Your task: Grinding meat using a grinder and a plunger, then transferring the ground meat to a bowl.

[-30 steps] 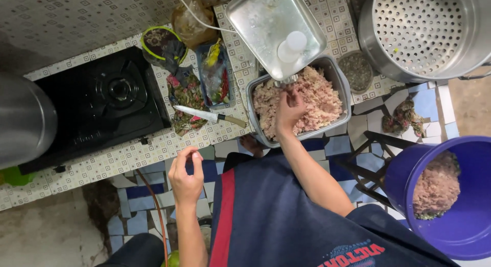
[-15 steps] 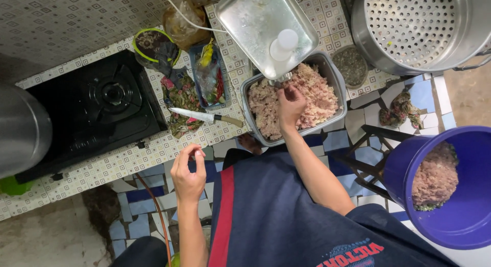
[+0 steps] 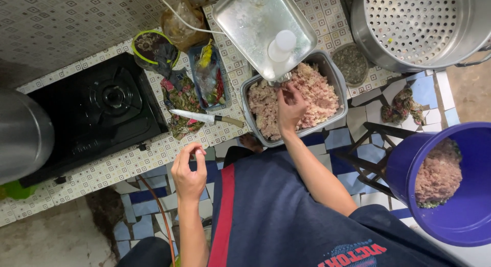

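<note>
Navy cloth fills the near edge: the person's apron with a red stripe down its left side. Beside it the left hand hangs over the counter's edge, holding nothing, thumb and fingertips curled loosely toward each other. To the right, a purple bucket sits low by a dark stool, with minced meat heaped inside it.

Further in, the right hand reaches into a grey tub of pale pink mince, fingers bent and pinching at the meat just under the grinder's spout. A steel tray slants over the tub's far edge, a white pusher standing in it.

Left of the tub, a knife lies on the tiled counter, its blade pointing toward a black gas stove. Bags of greens and chillies lie just behind the knife, near a green-rimmed bowl.

At the far right stands a big steel pot with a perforated steamer insert, a small dish of dark seasoning beside it.
</note>
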